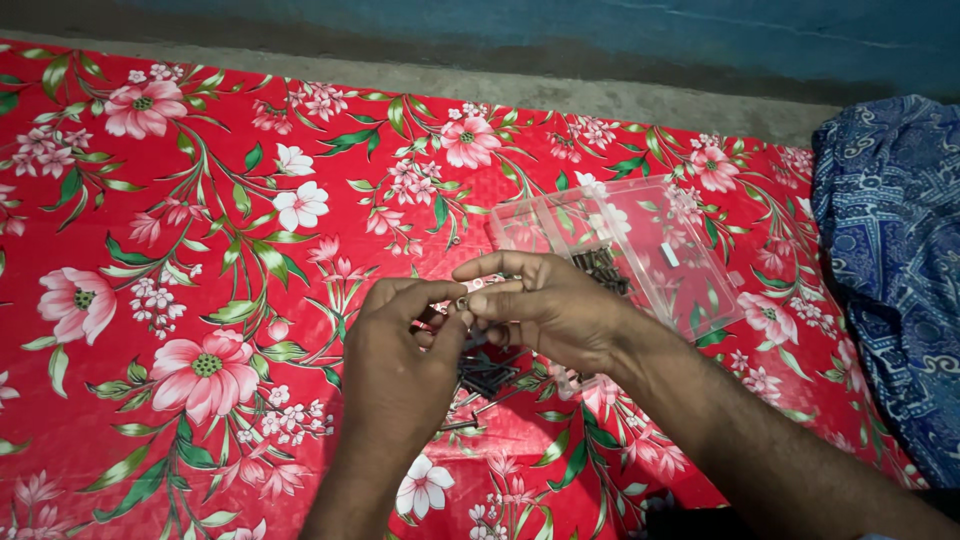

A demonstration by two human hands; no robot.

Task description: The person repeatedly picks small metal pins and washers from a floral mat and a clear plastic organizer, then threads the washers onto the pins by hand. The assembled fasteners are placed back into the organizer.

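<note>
Cloth (pixel 200 200), red with pink flowers, spreads under both hands. Beyond the right hand (pixel 545 305) lies a clear plastic box (pixel 640 250); below both, dark screws (pixel 485 375). The left hand (pixel 400 345) and right pinch one small metal nut (pixel 462 302) between closed fingertips.

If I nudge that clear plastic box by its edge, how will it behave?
The clear plastic box probably slides easily: it looks thin and light on the glossy red floral cloth. The dark screws inside may shift and rattle.
</note>
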